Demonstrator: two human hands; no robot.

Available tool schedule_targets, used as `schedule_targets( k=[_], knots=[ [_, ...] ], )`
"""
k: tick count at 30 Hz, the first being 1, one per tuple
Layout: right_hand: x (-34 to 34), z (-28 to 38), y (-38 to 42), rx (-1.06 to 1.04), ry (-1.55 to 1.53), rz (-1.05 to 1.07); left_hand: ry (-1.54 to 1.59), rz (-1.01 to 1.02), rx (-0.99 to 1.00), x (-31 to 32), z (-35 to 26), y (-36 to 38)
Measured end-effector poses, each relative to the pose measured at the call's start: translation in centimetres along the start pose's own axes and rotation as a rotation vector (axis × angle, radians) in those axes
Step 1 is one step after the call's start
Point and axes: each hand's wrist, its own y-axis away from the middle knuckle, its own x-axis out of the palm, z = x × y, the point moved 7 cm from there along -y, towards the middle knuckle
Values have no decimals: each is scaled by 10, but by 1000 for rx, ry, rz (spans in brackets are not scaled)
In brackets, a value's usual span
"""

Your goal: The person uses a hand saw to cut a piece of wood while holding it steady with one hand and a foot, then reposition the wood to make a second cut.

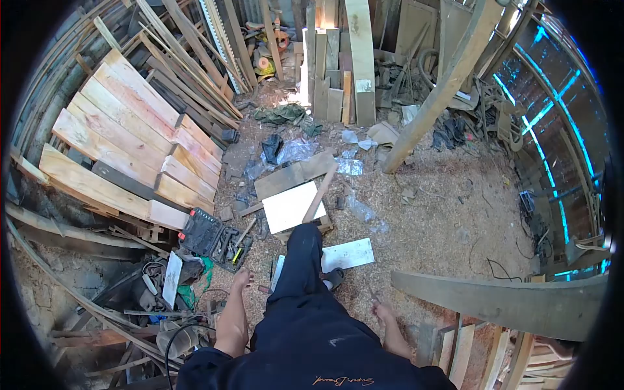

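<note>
My left hand (243, 280) hangs beside my leg, near the open black tool case (218, 237); its fingers look loosely apart and nothing shows in them. On the other side, my right hand (383, 311) is low over the floor, its fingers closed around a small thin object (375, 296) that I cannot make out. My bent knee is at a wooden stick (320, 195), which lies slanted across a white board (289, 207) on a low wooden support. Another white board (349, 255) lies on the floor by my foot.
Wide planks (123, 123) lean at the left. A slanted wooden post (442, 91) stands at the back right, and a curved beam (500, 302) juts in at the lower right. Plastic scraps (296, 151) litter the sawdust-strewn floor (448, 221).
</note>
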Motion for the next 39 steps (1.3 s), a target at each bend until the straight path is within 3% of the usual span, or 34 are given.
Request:
schedule_targets(
  k=[4, 7, 9, 13, 16, 18, 21, 22, 23, 24, 26, 29, 30, 32, 33, 35, 36, 38, 39],
  knots=[
    [0, -21, 46, 197, 49, -1, -16, 39, -65, 13, 6, -17],
    [0, -39, 72, 194, -217, -90, -114, 142, -102, 24, 17, -34],
    [2, -39, 82, 216, -129, -118, -168, 221, -84, 40, -7, -45],
    [-5, -10, 99, 214, -277, -262, -107, 198, 148, 63, -71, -47],
    [-13, 4, 101, 181, -137, -445, -192, 241, 288, 65, -95, -41],
    [-21, 32, 91, 96, 80, -375, -236, 270, 424, 61, -108, -31],
    [-26, 60, 87, -24, 154, -384, -71, 226, 490, 45, -68, -76],
    [-28, 77, 98, -89, 217, -455, -73, 239, 483, 37, -60, -80],
    [-31, 96, 109, -155, 284, -525, -194, 227, 328, 29, -44, -88],
    [-23, 112, 135, -132, 289, -526, -323, 215, 161, 18, -17, -90],
    [-5, 154, 174, -85, 151, -438, -448, 232, 126, 11, 7, -103],
    [-12, 118, 142, 47, 391, -375, -549, 215, 99, 10, 7, -105],
    [-22, 90, 118, 43, 390, -377, -566, 239, 184, 17, 7, -113],
    [-21, 54, 71, -277, 892, -242, -600, 234, 257, 25, -6, -108],
    [-20, 48, 61, -280, 889, -229, -604, 224, 248, 30, -10, -112],
    [-42, 13, 45, 121, 239, -286, -457, 242, 260, 53, -18, -121],
    [-47, 20, 41, 129, 241, -276, -500, 217, 278, 62, -44, -99],
    [-51, 46, 37, 193, -148, -225, -574, 202, 305, 85, -82, -76],
    [-55, 68, 28, 194, -143, -207, -648, 191, 353, 99, -102, -73]
  ],
)
